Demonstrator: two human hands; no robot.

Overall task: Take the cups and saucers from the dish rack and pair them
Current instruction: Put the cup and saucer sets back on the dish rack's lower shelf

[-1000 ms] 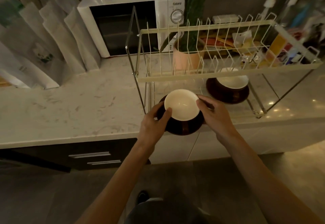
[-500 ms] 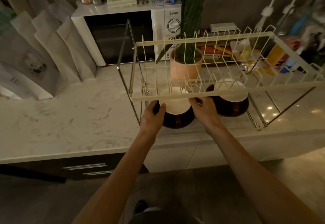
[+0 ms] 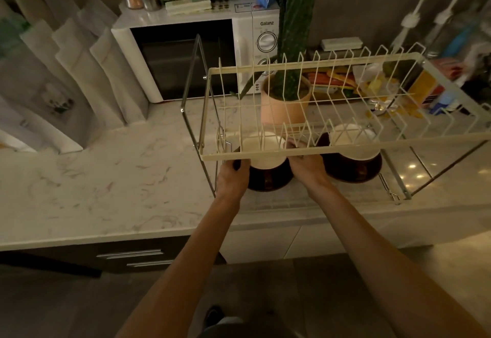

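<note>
A white cup (image 3: 264, 155) sits on a dark brown saucer (image 3: 268, 179) on the lower level under the cream wire dish rack (image 3: 265, 155). My left hand (image 3: 233, 178) grips the saucer's left edge and my right hand (image 3: 307, 169) holds its right side, fingertips hidden behind the rack's front rail. A second white cup (image 3: 353, 142) rests on another dark saucer (image 3: 353, 171) just to the right, apart from my hands.
The rack's upper wire tier holds no dishes. Behind it stand a pink plant pot (image 3: 285, 104), a white microwave (image 3: 196, 56) and packets at the right. Folded paper bags (image 3: 79, 77) lean at the left. The marble counter (image 3: 106, 178) ends at a front edge.
My hands carried the cup and saucer forward from the counter edge to under the rack's upper tier, next to the other pair. The view has moved closer.
</note>
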